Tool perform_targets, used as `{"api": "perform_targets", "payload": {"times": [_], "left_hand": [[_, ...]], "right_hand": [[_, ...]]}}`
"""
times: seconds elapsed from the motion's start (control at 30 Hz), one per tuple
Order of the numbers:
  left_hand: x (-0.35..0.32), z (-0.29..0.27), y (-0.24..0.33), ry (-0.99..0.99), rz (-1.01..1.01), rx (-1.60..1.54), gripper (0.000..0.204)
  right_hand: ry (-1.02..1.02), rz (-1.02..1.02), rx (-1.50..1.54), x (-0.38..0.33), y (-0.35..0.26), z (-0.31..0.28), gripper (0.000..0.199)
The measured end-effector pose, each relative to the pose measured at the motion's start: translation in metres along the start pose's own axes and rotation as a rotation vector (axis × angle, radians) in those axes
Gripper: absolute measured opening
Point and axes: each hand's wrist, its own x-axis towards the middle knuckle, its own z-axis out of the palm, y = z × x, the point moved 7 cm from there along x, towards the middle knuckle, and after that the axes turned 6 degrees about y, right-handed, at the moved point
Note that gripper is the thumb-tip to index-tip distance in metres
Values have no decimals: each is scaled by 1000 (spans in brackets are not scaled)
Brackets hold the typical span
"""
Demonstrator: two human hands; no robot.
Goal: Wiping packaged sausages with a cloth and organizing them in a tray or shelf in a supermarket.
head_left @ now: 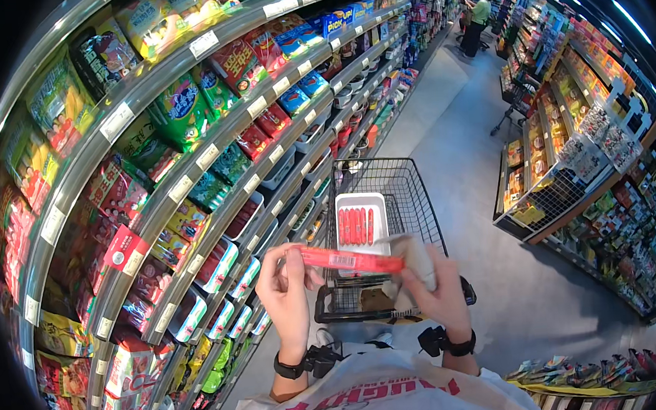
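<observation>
My left hand [285,297] pinches the left end of a long red-wrapped sausage stick [344,260] with a barcode on its side. Its other end is at the fingers of my right hand [441,296]. A greyish-brown thing [412,264], smeared by motion, shows beside those right fingers; its kind is unclear. Below the stick, a white tray [362,198] rests in a black wire shopping cart [411,179]. Several similar red sticks [356,227] lie side by side in that tray. The held stick covers the tray's near part.
Shelves of bagged snacks [185,108] with price tags curve along my left. To the right stands a display rack [546,141] of packaged goods. The grey aisle floor [451,110] runs ahead toward another cart [518,97] and a person [475,24] far off.
</observation>
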Motion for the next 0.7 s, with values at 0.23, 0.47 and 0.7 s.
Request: {"api": "perform_targets", "payload": {"times": [0.23, 0.47, 0.7], "left_hand": [[-8, 13, 8, -164, 327, 362, 11], [-15, 27, -11, -438, 211, 388, 16], [-1, -3, -18, -376, 135, 337, 18]], "right_hand": [[-513, -13, -4, -29, 50, 83, 37], [-357, 175, 328, -25, 38, 92, 39], [-406, 154, 461, -16, 20, 117, 48]]}}
